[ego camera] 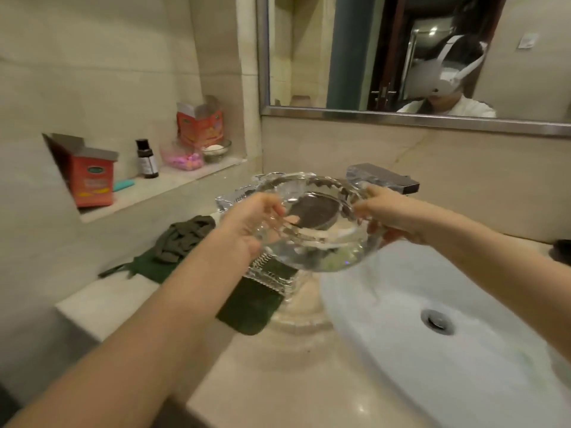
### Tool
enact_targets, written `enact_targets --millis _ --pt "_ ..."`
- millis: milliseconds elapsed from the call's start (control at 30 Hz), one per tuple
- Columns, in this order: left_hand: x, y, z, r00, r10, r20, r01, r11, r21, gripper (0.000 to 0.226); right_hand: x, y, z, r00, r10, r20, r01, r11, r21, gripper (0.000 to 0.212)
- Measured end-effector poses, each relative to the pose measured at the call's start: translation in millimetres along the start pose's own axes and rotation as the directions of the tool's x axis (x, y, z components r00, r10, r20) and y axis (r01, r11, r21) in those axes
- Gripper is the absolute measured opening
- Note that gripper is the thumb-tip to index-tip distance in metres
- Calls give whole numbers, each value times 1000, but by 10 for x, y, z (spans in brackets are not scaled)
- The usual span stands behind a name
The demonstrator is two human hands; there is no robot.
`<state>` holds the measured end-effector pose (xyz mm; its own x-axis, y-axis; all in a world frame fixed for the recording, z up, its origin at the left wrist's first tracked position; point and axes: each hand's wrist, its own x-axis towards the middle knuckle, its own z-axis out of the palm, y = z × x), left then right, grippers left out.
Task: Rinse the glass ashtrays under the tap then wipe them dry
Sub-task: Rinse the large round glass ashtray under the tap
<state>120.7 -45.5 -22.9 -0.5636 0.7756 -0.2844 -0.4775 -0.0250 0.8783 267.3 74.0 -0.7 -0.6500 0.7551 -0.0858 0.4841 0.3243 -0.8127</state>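
Observation:
I hold a large round glass ashtray (pixel 312 230) with a notched rim in the air, over the left edge of the white sink (pixel 463 350). My left hand (pixel 250 223) grips its left rim and my right hand (pixel 386 214) grips its right rim. Below it, another glass ashtray (pixel 272 274) rests on a dark green cloth (pixel 247 307) on the counter. More clear glass (pixel 230 199) shows behind my left hand. The dark tap (pixel 392 177) juts out behind the held ashtray; I see no water running from it.
A crumpled dark cloth (pixel 182 236) lies on the beige counter at the left. The wall shelf holds two orange boxes (pixel 92 177), a small brown bottle (pixel 146 159), and small glass dishes (pixel 197 156). The sink drain (pixel 437 321) is open. A mirror (pixel 401 50) hangs above.

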Motion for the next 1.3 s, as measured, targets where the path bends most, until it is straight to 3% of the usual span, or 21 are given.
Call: enact_targets --millis 233,400,567,800,967,1100,1300 --pt "-244 383 -1007 971 3 -239 -5 1000 -6 9 368 -596 906 963 -97 253 134 982 -134 17" --pt "-276 332 -1528 940 -14 -340 -11 997 -72 20 541 -836 1425 908 -111 403 187 970 -154 19" --pt "-281 240 -1749 907 -8 -421 -30 996 -82 15 752 -885 1729 876 -105 471 233 947 -222 36" --pt "-216 21 -1825 891 -77 -447 28 993 -115 15 844 -812 1848 869 -64 491 274 888 -369 34" --pt "-118 -76 -1789 826 123 -550 -77 991 106 19 864 -734 1857 882 -67 466 279 872 -403 31" --pt "-32 -182 -1771 720 364 -591 -159 915 370 20 867 -723 1858 896 -80 436 289 851 -439 20" --pt "-7 -140 -1768 726 436 -532 -96 830 550 25 842 -690 1840 893 -148 425 363 795 -486 15"
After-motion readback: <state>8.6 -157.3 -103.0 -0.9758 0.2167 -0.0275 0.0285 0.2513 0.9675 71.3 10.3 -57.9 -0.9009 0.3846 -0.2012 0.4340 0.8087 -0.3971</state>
